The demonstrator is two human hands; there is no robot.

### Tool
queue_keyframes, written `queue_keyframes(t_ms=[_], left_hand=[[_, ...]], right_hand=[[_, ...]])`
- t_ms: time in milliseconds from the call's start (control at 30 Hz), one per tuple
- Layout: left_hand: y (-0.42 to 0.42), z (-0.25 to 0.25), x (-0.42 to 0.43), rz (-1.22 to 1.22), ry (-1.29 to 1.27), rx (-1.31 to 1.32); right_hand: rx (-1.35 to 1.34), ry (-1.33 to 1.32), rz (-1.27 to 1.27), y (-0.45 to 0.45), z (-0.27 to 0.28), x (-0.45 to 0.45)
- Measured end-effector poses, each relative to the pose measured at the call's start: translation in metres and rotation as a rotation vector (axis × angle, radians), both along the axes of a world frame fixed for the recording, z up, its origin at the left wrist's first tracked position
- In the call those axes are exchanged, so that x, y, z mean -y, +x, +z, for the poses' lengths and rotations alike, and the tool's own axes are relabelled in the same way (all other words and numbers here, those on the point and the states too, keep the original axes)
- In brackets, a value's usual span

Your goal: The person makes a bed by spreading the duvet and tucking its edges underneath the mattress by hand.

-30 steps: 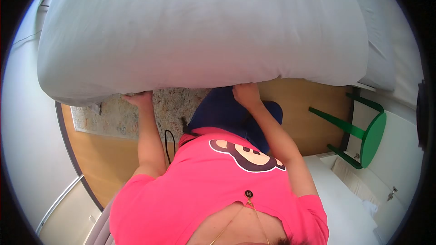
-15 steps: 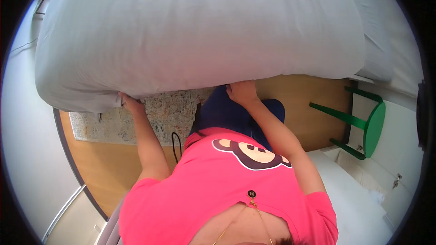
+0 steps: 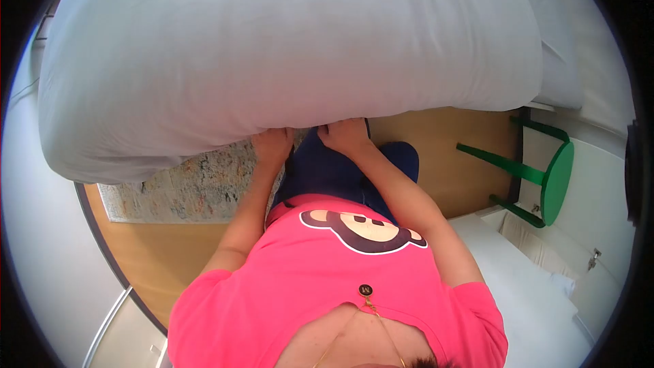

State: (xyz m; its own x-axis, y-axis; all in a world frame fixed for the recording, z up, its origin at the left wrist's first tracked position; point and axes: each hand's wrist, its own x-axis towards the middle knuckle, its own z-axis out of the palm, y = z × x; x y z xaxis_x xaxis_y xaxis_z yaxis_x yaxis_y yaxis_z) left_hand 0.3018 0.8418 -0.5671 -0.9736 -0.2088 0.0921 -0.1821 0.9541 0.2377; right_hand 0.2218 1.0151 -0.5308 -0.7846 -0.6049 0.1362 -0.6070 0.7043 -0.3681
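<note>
A light grey bed sheet (image 3: 293, 48) is stretched over a thick mattress that fills the upper part of the head view. My left hand (image 3: 274, 146) is at the sheet's lower edge near the middle, its fingers curled up under the hem and partly hidden. Close by on the right, my right hand (image 3: 345, 135) is closed at the same edge, with its fingertips out of sight under the fabric. The sheet hangs smooth between and beside both hands, with slight creases toward the left corner.
A patterned rug (image 3: 184, 187) lies on the wooden floor (image 3: 436, 163) under the bed's edge. A green stool (image 3: 557, 184) is at the right, beside a white cabinet wall (image 3: 606, 191). White sliding panels (image 3: 48, 259) border the left side.
My left hand has moved right along the sheet's edge, from near the left corner to beside my right hand. The bunched fabric at that corner now hangs smoother. My right hand has barely moved.
</note>
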Motion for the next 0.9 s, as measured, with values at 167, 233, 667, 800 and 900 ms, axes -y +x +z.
queue_keyframes(t_ms=[167,233,667,800,900], left_hand=[[-0.024,0.008,0.006,-0.105,0.018,-0.087],[-0.051,0.035,0.008,-0.073,0.065,0.294],[-0.011,0.027,0.007,-0.133,0.031,0.246],[0.001,0.086,-0.062,-0.468,-0.095,0.033],[-0.025,0.087,-0.086,-0.463,-0.035,-0.053]], right_hand=[[0.099,0.011,-0.026,-0.021,0.001,0.009],[0.287,0.131,0.008,-0.027,-0.010,0.013],[0.011,-0.138,-0.015,0.020,0.005,-0.042],[-0.111,-0.079,-0.201,0.009,0.019,-0.079],[-0.018,-0.013,-0.156,-0.009,0.000,-0.082]])
